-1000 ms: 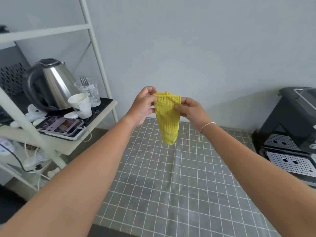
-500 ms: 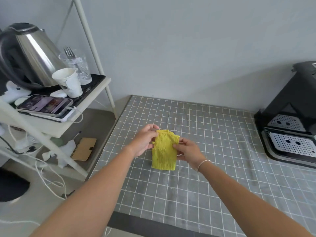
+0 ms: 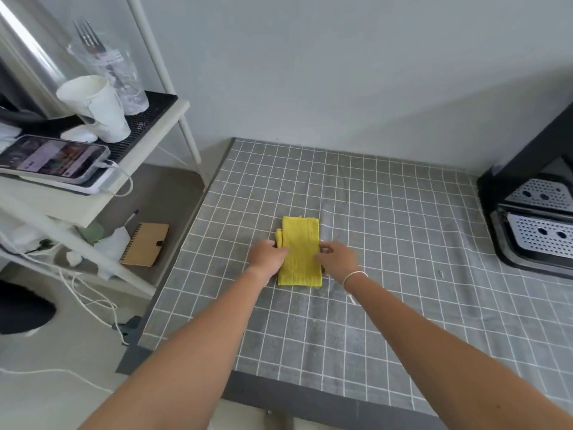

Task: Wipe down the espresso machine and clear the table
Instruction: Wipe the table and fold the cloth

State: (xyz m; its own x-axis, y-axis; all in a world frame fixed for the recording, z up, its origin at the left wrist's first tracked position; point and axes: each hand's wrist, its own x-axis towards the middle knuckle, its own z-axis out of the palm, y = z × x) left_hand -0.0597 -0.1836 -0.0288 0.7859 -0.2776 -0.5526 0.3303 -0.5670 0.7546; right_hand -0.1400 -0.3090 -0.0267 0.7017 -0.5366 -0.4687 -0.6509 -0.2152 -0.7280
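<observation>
Lying flat near the middle of the worktop (image 3: 387,305), a folded yellow cloth (image 3: 300,249) sits on the grey checked cover, long side running toward the far edge. Left hand (image 3: 267,254) rests on the cloth's left edge, fingers curled over it; whether they pinch it, cannot tell. Right hand (image 3: 336,259) touches the right edge, fingers bent loosely, a white band at the wrist. Black espresso machine (image 3: 536,218) stands at the right edge, perforated drip tray showing. Off the left edge, a white shelf rack (image 3: 145,144) carries a phone (image 3: 52,158), a crumpled paper cup (image 3: 96,107) and a glass holding forks (image 3: 117,72).
</observation>
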